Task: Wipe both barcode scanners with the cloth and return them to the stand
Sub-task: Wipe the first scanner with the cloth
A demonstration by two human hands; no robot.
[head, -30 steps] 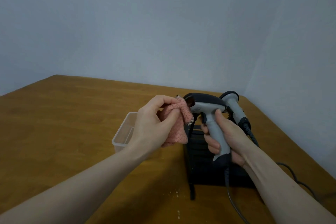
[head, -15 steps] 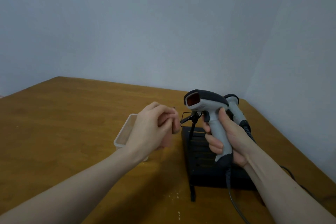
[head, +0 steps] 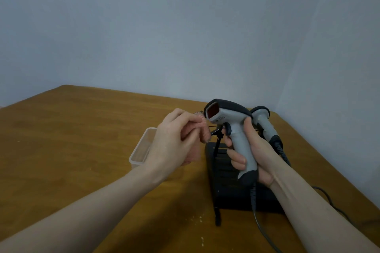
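Note:
My right hand (head: pixel 249 151) grips the grey handle of a grey and black barcode scanner (head: pixel 228 115), held upright above the black stand (head: pixel 228 189) with its red window facing left. My left hand (head: pixel 174 141) is closed around a bunched pink cloth (head: pixel 203 132), just left of the scanner's window; whether the cloth touches it I cannot tell. A second grey scanner (head: pixel 262 121) sits in the stand behind my right hand, its coiled cable hanging down.
A clear plastic container (head: pixel 141 150) stands on the wooden table (head: pixel 72 139) left of the stand, partly behind my left hand. Black cables (head: pixel 329 199) trail to the right near the table's edge. Walls close in behind and at right.
The cloth has come off the scanner's window, which now shows red. My left hand drew back and bunched the cloth tighter. The scanner has risen slightly in my right hand.

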